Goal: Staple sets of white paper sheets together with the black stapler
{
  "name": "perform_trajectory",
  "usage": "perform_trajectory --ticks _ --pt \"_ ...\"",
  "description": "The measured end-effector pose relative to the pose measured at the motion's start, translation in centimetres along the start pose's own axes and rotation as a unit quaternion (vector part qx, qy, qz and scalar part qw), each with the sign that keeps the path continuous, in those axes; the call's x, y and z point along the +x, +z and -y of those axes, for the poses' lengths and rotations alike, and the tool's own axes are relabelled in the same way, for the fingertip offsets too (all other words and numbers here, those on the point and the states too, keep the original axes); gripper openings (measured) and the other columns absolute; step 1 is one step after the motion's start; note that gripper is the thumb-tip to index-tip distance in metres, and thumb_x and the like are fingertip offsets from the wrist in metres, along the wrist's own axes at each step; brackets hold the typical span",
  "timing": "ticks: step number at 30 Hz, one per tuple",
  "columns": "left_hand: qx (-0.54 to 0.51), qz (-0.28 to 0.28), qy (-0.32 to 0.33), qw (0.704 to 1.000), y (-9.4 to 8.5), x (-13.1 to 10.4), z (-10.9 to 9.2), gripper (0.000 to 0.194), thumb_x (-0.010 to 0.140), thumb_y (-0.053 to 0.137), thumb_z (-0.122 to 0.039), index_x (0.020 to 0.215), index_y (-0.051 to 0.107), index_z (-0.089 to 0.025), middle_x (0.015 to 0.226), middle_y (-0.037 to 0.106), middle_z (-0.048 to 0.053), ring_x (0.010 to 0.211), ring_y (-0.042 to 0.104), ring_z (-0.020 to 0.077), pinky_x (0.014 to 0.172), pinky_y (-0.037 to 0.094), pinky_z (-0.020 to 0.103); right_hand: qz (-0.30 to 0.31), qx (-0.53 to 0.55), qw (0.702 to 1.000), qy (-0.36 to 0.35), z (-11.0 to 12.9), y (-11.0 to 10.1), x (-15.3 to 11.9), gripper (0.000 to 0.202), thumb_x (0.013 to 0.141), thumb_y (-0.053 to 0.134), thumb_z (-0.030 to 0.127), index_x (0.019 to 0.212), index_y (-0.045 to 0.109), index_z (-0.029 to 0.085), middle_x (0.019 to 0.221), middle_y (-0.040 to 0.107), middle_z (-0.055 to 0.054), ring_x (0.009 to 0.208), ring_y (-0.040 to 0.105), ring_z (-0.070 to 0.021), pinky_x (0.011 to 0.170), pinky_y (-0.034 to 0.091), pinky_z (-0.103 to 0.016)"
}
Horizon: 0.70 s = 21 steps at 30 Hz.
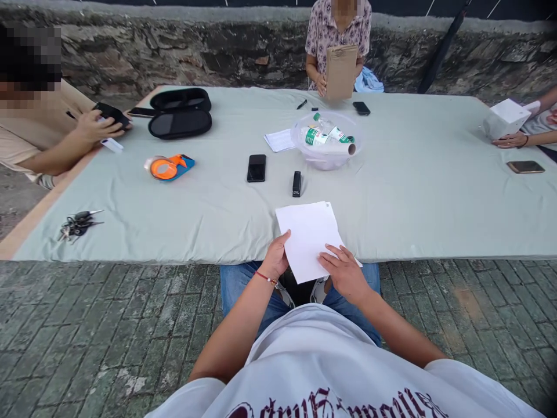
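Observation:
White paper sheets (pixel 307 232), slightly fanned at the edges, lie partly on the cloth and stick out over the table's near edge. My left hand (pixel 277 255) grips their left side, thumb on top and the other fingers hidden underneath. On the right part of the top sheet, my right hand (pixel 346 270) rests with its fingers stretched out and a little apart; its thumb is not visible. Just beyond the sheets is a small black stapler (pixel 296 184). A black phone (pixel 256 168) lies to the left of that.
A translucent bowl (pixel 324 159) holds bottles and a roll. Loose papers (pixel 279 141), an orange tape dispenser (pixel 167 167), keys (pixel 80 225) and an open black case (pixel 180 123) lie about. Across the table a person holds a cardboard piece (pixel 342 72); others sit left and right, the right one holding a white box (pixel 507 118).

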State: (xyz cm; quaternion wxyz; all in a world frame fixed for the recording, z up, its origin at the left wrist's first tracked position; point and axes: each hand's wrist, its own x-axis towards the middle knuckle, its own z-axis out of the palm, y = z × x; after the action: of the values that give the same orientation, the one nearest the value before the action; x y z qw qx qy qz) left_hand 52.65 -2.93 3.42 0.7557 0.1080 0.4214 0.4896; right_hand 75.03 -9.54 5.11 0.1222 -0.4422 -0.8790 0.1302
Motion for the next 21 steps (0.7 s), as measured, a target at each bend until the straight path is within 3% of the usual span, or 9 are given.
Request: perform_trajectory --ticks 3,5,8,10,11,14,16,19,21 --pt "0.049 -0.086 0.003 0.995 -1.0 0.7 0.5 0.027 0.071 0.08 -0.018 0.094 0.069 -0.008 0.086 0.077 0.015 0.084 0.074 0.0301 0.085 0.059 0.045 0.02 0.029 0.999 0.006 0.3 -0.1 0.3 0.054 0.091 0.045 0.003 0.139 0.059 0.024 0.14 0.063 -0.008 0.147 0.036 -0.0264 0.122 0.024 -0.056" --pt "0.058 -0.125 0.02 0.99 -1.5 1.1 0.8 0.024 0.069 0.08 -0.014 0.089 0.068 -0.008 0.079 0.076 0.013 0.074 0.074 0.0274 0.079 0.06 0.044 0.049 0.071 0.996 0.008 0.0 -0.6 0.4 0.052 0.09 0.052 0.007 0.138 0.06 0.025 0.144 0.059 -0.008 0.149 0.034 -0.0284 0.122 0.023 -0.058" --pt "0.05 -0.159 0.034 0.985 -2.1 1.6 0.9 0.03 0.065 0.084 -0.013 0.089 0.066 -0.009 0.076 0.075 0.011 0.064 0.072 0.024 0.072 0.062 0.042 0.086 0.184 0.979 0.019 -1.4 -1.6 0.2 0.056 0.087 0.067 0.027 0.142 0.056 0.028 0.156 0.045 -0.006 0.151 0.029 -0.0296 0.121 0.028 -0.054" --pt "0.04 -0.17 0.032 0.984 -2.6 1.8 0.8 0.038 0.062 0.086 -0.013 0.094 0.066 -0.009 0.078 0.076 0.011 0.064 0.072 0.0236 0.07 0.062 0.042 0.052 0.266 0.958 0.094 -2.9 -1.8 -0.2 0.057 0.088 0.067 0.042 0.142 0.055 0.029 0.156 0.046 -0.007 0.145 0.04 -0.0273 0.116 0.038 -0.049" --pt "0.038 -0.172 0.028 0.984 -2.8 1.8 0.7 0.041 0.06 0.087 -0.013 0.096 0.066 -0.009 0.08 0.076 0.011 0.064 0.072 0.0238 0.07 0.062 0.043 0.014 0.294 0.943 0.157 -3.8 -1.8 -0.6 0.052 0.09 0.063 0.047 0.138 0.058 0.029 0.149 0.054 -0.008 0.137 0.05 -0.0259 0.111 0.043 -0.046" --pt "0.033 -0.162 0.016 0.986 -3.2 2.0 0.5 0.048 0.059 0.089 -0.015 0.101 0.067 -0.009 0.084 0.077 0.012 0.068 0.073 0.025 0.071 0.063 0.043 -0.088 0.323 0.878 0.343 -6.1 -1.0 -1.7 0.038 0.092 0.057 0.056 0.104 0.074 0.024 0.101 0.076 -0.007 0.096 0.071 -0.0227 0.089 0.056 -0.039" --pt "0.026 -0.147 0.004 0.989 -3.3 1.9 0.5 0.049 0.058 0.09 -0.016 0.102 0.067 -0.008 0.086 0.077 0.013 0.07 0.074 0.026 0.072 0.063 0.044 -0.069 0.369 0.828 0.416 -6.8 -0.1 -2.4 0.041 0.087 0.061 0.061 0.082 0.075 0.022 0.078 0.075 -0.006 0.076 0.072 -0.0215 0.075 0.058 -0.036" --pt "0.031 -0.145 -0.012 0.989 -3.0 1.8 0.8 0.049 0.057 0.091 -0.015 0.099 0.068 -0.008 0.085 0.077 0.013 0.069 0.073 0.0261 0.071 0.062 0.044 0.024 0.521 0.715 0.466 -6.2 1.8 -2.9 0.044 0.082 0.067 0.064 0.082 0.076 0.021 0.084 0.078 -0.009 0.075 0.073 -0.0219 0.067 0.058 -0.034" --pt "0.05 -0.156 -0.008 0.986 -2.8 1.5 1.0 0.046 0.056 0.091 -0.014 0.096 0.068 -0.008 0.082 0.077 0.012 0.066 0.072 0.0248 0.069 0.062 0.042 0.031 0.61 0.638 0.469 -5.2 3.3 -2.8 0.04 0.08 0.072 0.06 0.091 0.076 0.022 0.093 0.079 -0.009 0.078 0.074 -0.0206 0.067 0.059 -0.032"
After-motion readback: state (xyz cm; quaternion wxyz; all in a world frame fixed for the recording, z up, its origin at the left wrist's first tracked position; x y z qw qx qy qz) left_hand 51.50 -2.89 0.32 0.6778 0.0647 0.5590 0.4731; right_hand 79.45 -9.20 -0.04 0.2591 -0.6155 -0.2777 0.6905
